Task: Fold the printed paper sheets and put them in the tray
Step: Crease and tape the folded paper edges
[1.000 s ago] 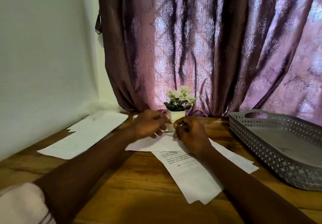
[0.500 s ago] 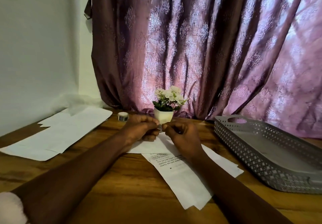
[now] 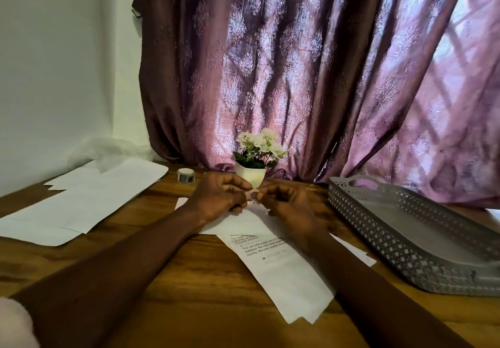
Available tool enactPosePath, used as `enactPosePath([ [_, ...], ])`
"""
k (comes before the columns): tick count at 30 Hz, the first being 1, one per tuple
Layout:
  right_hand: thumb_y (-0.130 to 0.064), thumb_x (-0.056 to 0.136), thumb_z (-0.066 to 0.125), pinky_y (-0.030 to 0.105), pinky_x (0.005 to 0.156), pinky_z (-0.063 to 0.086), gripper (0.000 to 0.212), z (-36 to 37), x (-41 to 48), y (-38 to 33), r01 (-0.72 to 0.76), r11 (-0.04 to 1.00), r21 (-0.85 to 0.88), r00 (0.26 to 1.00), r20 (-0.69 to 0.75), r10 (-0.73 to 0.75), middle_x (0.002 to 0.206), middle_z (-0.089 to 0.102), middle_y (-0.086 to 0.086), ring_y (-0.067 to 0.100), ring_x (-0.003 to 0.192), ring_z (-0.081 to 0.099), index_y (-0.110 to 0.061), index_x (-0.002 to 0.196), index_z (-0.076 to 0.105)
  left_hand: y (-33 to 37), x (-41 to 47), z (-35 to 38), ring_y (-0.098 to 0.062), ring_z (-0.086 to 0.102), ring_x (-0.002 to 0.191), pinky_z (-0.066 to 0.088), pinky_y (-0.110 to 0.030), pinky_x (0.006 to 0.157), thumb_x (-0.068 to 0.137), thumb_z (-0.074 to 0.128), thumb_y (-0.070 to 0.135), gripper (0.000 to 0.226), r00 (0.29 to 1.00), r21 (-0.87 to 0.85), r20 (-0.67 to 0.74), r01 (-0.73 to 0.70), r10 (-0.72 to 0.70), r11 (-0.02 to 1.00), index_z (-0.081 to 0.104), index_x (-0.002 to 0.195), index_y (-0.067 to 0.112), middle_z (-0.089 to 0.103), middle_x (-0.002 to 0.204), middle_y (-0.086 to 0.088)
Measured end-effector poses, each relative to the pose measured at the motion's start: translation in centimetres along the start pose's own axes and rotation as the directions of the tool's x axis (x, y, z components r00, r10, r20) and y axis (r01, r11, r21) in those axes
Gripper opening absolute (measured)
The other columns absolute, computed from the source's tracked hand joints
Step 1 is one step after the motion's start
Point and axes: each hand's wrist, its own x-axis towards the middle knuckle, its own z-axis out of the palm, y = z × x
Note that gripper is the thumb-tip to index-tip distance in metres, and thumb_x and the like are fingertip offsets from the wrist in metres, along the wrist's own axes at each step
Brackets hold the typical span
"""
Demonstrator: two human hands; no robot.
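A purple curtain (image 3: pixel 311 76) fills the upper frame above the wooden table (image 3: pixel 189 280). At right sits the grey tray (image 3: pixel 405 212). Loose sheets (image 3: pixel 89 198) lie at left; a folded printed sheet (image 3: pixel 284 274) lies at centre. Above it, the left hand (image 3: pixel 219 198) and right hand (image 3: pixel 289 206) pinch a small piece of tape (image 3: pixel 253 193) together.

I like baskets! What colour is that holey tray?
Grey, the perforated plastic tray, seen best in the head view.

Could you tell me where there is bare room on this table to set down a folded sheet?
Bare wood lies near the front edge between the forearms, left of the printed sheet. The grey tray looks empty. Crowded: the loose sheets at left, and around both hands by the flower pot.
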Motion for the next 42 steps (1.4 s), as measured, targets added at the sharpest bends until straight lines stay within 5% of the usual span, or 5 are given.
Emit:
enactPosePath([
  [7,0.009,0.086,0.075,0.021,0.051,0.048,0.016,-3.3,0.9,0.3,-0.149,0.987,-0.06,0.971,-0.196,0.134,0.07,0.065,0.01,0.004,0.051,0.059,-0.003,0.087,0.064,-1.3,0.4,-0.3,-0.002,0.072,0.089,0.058,-0.018,0.083,0.083,0.083,0.014,0.015,0.969,0.465,0.242,-0.157,0.045,0.871,0.082,0.095,0.022,0.079,0.094,0.012],
  [14,0.019,0.09,0.063,0.009,0.051,0.048,0.009,-3.2,1.2,1.4,-0.19,0.958,-0.217,0.975,-0.157,0.157,0.069,0.065,0.013,-0.002,0.048,0.061,0.022,0.098,0.067,-1.5,0.4,-0.4,0.0,0.072,0.093,0.059,-0.03,0.092,0.084,0.083,0.019,0.014,0.965,0.46,0.26,-0.144,0.023,0.876,0.082,0.097,0.025,0.078,0.098,0.013],
  [21,-0.015,0.086,0.082,0.019,0.073,0.056,0.005,-4.4,2.2,2.1,-0.107,0.75,-0.652,0.991,-0.129,0.029,0.089,0.08,-0.001,0.01,0.081,0.072,-0.017,0.09,0.084,-1.5,0.5,-0.4,-0.002,0.071,0.095,0.059,-0.033,0.095,0.085,0.082,0.023,0.012,0.961,0.461,0.275,-0.138,0.006,0.876,0.082,0.096,0.026,0.078,0.099,0.014],
  [25,-0.018,0.087,0.08,0.025,0.079,0.059,0.005,-4.3,2.1,1.6,-0.066,0.69,-0.721,0.997,-0.07,0.022,0.09,0.081,-0.002,0.011,0.082,0.074,-0.017,0.09,0.085,-1.5,0.4,-0.4,-0.002,0.071,0.095,0.058,-0.033,0.095,0.084,0.082,0.024,0.011,0.961,0.459,0.275,-0.139,0.008,0.878,0.082,0.095,0.025,0.078,0.098,0.014],
  [42,-0.013,0.081,0.087,0.037,0.088,0.063,0.004,-4.7,2.8,3.2,-0.176,0.807,-0.564,0.983,-0.147,0.112,0.089,0.081,0.002,0.016,0.087,0.077,-0.013,0.085,0.085,-1.5,0.5,-0.4,0.001,0.07,0.094,0.057,-0.031,0.094,0.084,0.082,0.022,0.008,0.958,0.45,0.288,-0.138,0.003,0.882,0.082,0.091,0.025,0.078,0.097,0.015],
])
